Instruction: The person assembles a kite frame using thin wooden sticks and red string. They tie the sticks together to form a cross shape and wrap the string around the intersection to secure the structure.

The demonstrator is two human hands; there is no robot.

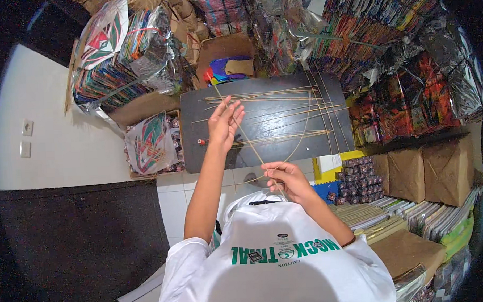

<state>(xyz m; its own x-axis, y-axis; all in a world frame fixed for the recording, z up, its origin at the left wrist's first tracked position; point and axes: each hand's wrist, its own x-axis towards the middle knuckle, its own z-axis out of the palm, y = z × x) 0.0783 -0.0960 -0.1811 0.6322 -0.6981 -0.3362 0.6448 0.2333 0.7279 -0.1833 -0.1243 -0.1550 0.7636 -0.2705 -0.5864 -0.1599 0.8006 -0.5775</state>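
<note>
A long thin bamboo stick [250,142] slants across my front, from above my left hand down to my right hand. My left hand [226,124] has its palm turned up and its curled fingers against the upper part of this stick. Lower down, my right hand [288,182] pinches the stick near its lower end, close to my shirt. A second, bowed stick [306,126] crosses it by my right fingers and arcs up over the dark table [231,158]. Whether the two are tied there is too small to tell.
Several loose sticks [283,115] lie across the table. A small red spool [201,142] stands near its left edge. Bundled printed sheets [111,75] rise at the left, with more stacks [349,35] at the right. Small dark boxes [359,180] and brown wrapped packages [445,170] stand right of me.
</note>
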